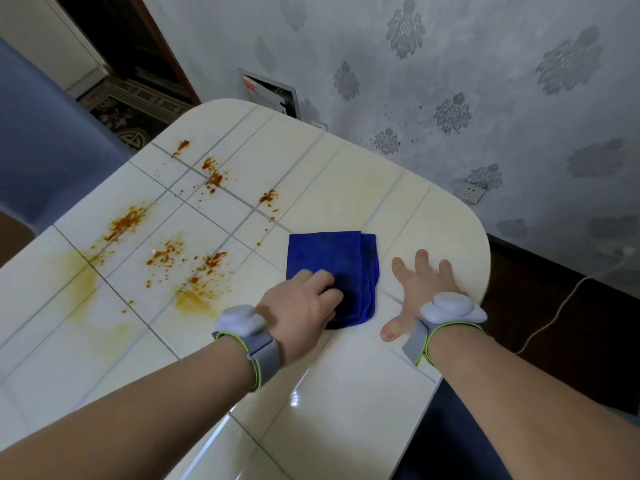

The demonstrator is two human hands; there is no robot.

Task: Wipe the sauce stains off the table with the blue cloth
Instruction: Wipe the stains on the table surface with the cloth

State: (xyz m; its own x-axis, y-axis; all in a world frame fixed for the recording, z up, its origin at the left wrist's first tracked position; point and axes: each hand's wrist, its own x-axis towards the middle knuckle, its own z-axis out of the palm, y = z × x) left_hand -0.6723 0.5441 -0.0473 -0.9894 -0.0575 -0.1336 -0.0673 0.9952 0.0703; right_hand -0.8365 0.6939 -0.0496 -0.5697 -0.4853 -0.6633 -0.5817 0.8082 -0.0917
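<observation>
Pale grey wallpaper (485, 46) with floral medallions fills the upper right, bearing a white wall socket (470, 192) and a recessed panel (270, 91). Upper left: a dark doorway (114, 36) and patterned rug (135, 109). A blue chair (45, 140) stands at left; dark floor (554, 358) lies lower right.
</observation>
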